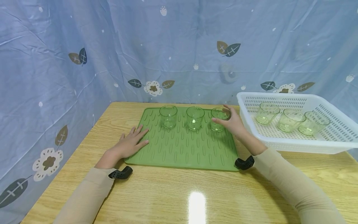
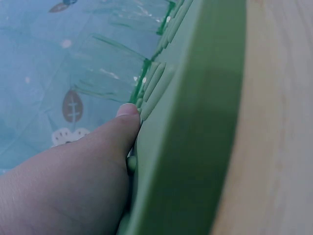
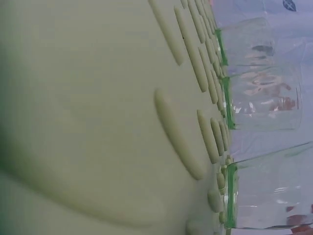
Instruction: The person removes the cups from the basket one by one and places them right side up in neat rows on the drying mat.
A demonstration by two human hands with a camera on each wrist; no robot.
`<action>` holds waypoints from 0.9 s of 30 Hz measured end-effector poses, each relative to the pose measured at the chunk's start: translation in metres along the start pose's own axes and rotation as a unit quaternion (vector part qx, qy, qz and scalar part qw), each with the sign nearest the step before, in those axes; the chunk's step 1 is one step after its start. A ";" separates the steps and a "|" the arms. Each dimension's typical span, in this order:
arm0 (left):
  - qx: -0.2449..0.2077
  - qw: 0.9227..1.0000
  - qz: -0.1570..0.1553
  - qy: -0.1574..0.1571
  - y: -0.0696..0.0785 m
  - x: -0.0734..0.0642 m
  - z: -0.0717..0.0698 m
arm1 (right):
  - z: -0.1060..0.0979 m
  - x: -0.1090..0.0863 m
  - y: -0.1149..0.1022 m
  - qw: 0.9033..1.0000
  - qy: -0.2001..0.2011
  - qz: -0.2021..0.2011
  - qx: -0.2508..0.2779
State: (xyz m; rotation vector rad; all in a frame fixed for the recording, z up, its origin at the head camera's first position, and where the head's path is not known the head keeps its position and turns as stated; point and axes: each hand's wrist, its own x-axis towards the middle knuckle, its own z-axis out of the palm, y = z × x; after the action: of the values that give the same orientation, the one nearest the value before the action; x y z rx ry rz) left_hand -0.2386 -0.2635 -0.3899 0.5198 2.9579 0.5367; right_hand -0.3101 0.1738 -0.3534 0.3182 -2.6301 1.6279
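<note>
A green ridged drying mat (image 1: 181, 152) lies on the table with three clear greenish glasses standing upright in a row near its back edge. These are the left glass (image 1: 168, 117), the middle glass (image 1: 195, 119) and the right glass (image 1: 218, 124). My right hand (image 1: 236, 124) grips the right glass from its right side, thumb at the front and fingers behind; its base is at the mat in the right wrist view (image 3: 264, 196). With fingers spread, my left hand (image 1: 127, 146) rests on the mat's left edge, its thumb (image 2: 110, 137) beside the ridges in the left wrist view.
To the right stands a white perforated plastic basket (image 1: 279, 143) holding three more such glasses (image 1: 291, 120), tilted inside it. My right forearm passes close to its near left corner. A blue patterned curtain (image 1: 193, 46) hangs behind the wooden table (image 1: 156, 193).
</note>
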 end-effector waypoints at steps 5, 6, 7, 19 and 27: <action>-0.001 1.000 0.001 0.001 0.000 0.000 0.000 | 0.000 -0.006 -0.009 0.998 0.048 -0.052 -0.002; 0.000 1.000 0.000 0.000 -0.001 0.000 0.001 | -0.001 -0.007 -0.011 0.996 0.057 -0.064 0.004; 0.001 1.000 -0.002 -0.002 -0.001 0.001 0.001 | -0.001 -0.009 -0.013 0.995 0.065 -0.076 0.008; 0.006 1.000 -0.005 -0.004 -0.002 0.000 0.001 | -0.002 -0.024 -0.028 0.990 0.051 -0.122 0.044; 0.002 1.000 -0.005 -0.001 -0.002 0.001 0.001 | -0.017 -0.044 -0.042 0.987 0.041 -0.152 0.022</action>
State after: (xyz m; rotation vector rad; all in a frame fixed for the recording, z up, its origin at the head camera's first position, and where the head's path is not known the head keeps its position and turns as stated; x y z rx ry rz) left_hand -0.2399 -0.2643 -0.3910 0.5065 2.9577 0.5295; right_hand -0.2600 0.1778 -0.3141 0.6056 -2.3496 1.5620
